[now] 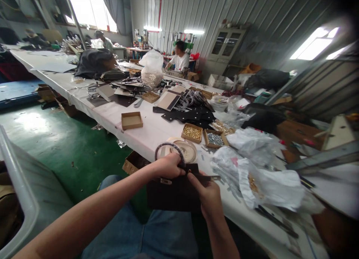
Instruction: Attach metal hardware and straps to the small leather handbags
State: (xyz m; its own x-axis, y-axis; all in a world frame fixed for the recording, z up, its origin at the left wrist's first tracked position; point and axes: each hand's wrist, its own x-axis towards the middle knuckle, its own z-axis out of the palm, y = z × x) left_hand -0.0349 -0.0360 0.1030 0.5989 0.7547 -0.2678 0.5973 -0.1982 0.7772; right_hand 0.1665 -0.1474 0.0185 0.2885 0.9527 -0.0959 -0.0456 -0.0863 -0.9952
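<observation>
A dark, flat handbag panel [174, 197] is held above my lap at the table's edge. A braided grey loop handle [157, 148] stands at its top and circles my left wrist area. My left hand [171, 166] is closed, its fingertips at the panel's upper edge beside a small brass-coloured fitting [190, 171]. My right hand [207, 190] grips the panel's right side, thumb pressed close to that fitting. A thin metal piece [215, 177] sticks out past the right fingers; its other end is hidden. A small metal clasp [165, 181] shows below my left wrist.
Behind my hands lies a coil of cream strap [189, 151]. Boxes of gold fittings [192, 132] and silver fittings [215, 138] stand beyond it, with an open cardboard box [131, 120] further left. Plastic bags [255, 147] crowd the right. Black panels [193, 117] are piled mid-table.
</observation>
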